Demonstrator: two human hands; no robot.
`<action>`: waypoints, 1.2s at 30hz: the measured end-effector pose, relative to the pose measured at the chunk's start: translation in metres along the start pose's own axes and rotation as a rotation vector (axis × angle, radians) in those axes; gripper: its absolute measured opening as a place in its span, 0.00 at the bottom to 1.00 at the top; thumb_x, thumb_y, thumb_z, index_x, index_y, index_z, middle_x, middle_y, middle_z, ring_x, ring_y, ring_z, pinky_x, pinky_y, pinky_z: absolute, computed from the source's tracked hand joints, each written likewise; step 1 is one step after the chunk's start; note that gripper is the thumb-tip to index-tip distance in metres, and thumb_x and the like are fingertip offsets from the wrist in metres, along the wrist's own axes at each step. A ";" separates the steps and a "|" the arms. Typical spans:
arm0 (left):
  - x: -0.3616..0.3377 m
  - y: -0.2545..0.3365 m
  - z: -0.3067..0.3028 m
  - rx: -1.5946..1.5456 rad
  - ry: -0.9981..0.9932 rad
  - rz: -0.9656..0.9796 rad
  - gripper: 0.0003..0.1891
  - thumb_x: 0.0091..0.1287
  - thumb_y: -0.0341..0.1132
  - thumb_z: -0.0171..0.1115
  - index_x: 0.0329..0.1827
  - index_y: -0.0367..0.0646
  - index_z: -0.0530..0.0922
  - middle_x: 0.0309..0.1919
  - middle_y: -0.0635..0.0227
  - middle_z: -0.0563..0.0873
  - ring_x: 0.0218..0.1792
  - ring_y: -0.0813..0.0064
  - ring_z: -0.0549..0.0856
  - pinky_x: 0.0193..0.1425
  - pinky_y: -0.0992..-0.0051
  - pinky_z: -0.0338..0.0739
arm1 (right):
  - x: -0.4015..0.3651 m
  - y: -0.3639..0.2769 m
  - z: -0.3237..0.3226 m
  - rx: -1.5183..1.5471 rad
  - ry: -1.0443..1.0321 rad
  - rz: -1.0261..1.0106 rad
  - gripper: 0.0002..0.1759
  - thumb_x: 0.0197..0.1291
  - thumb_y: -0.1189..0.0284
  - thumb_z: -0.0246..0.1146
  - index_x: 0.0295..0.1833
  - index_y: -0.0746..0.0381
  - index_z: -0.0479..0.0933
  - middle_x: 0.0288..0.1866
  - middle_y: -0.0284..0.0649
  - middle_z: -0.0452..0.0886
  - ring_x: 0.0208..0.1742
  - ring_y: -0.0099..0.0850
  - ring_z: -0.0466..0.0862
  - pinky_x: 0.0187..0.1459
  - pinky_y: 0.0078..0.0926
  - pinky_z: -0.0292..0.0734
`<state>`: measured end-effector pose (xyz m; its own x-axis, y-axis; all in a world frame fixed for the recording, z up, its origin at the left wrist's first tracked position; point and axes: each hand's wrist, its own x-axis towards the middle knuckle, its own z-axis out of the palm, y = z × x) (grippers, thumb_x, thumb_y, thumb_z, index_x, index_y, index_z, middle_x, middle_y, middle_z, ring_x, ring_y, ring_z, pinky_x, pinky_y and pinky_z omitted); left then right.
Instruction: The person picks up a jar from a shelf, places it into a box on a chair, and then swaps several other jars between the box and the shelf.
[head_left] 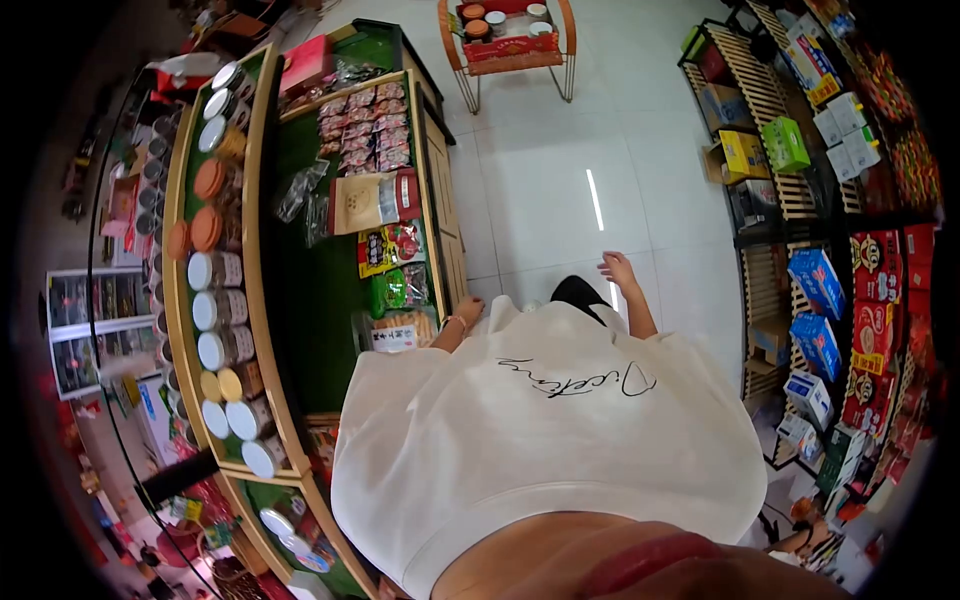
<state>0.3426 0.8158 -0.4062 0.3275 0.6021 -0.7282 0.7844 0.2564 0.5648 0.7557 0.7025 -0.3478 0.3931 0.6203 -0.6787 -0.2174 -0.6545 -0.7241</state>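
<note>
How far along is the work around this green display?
Looking done: small packets lie in rows, and jars stand lined up alongside. In hand: the right hand shows nothing held; the left hand is near the display's edge, its grip unclear. Possibly left: crumpled clear bags lie loose beside the packets, and more jars sit on the chair-like stand, though whether they need handling I can't tell.

One chair (515, 64), two bright blue boxes (817, 283), three orange-lidded shelf jars (207, 229)
</note>
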 end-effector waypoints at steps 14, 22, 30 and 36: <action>0.121 0.144 -0.081 -0.138 0.020 0.043 0.18 0.61 0.38 0.56 0.47 0.35 0.79 0.36 0.57 0.85 0.39 0.65 0.84 0.43 0.71 0.78 | 0.145 0.054 -0.091 -0.572 -0.122 -0.033 0.16 0.55 0.62 0.56 0.43 0.61 0.78 0.40 0.46 0.82 0.32 0.33 0.82 0.25 0.35 0.76; 0.242 0.196 -0.136 0.825 -0.018 0.491 0.17 0.59 0.40 0.53 0.40 0.36 0.82 0.37 0.52 0.85 0.41 0.55 0.83 0.45 0.65 0.77 | 0.244 -0.094 -0.096 -0.189 0.113 0.265 0.19 0.54 0.61 0.55 0.46 0.63 0.76 0.32 0.44 0.84 0.24 0.33 0.80 0.24 0.32 0.75; 0.289 0.339 -0.159 -0.113 0.135 0.305 0.18 0.64 0.40 0.55 0.51 0.35 0.75 0.39 0.54 0.84 0.39 0.63 0.83 0.45 0.67 0.75 | 0.350 -0.229 -0.043 -0.301 0.017 -0.089 0.17 0.56 0.62 0.56 0.46 0.61 0.76 0.32 0.42 0.83 0.27 0.30 0.80 0.25 0.31 0.74; 0.344 0.322 -0.201 -0.042 0.182 0.084 0.19 0.58 0.43 0.58 0.43 0.35 0.81 0.40 0.48 0.84 0.46 0.53 0.82 0.52 0.66 0.74 | 0.401 -0.244 -0.021 -0.420 -0.183 0.123 0.18 0.57 0.62 0.56 0.49 0.60 0.76 0.33 0.42 0.83 0.27 0.31 0.81 0.24 0.32 0.75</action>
<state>0.6018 1.2575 -0.3961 0.2870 0.7487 -0.5976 0.7346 0.2284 0.6389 0.9852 1.1018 -0.4403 0.2153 0.5688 -0.7938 0.1427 -0.8224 -0.5507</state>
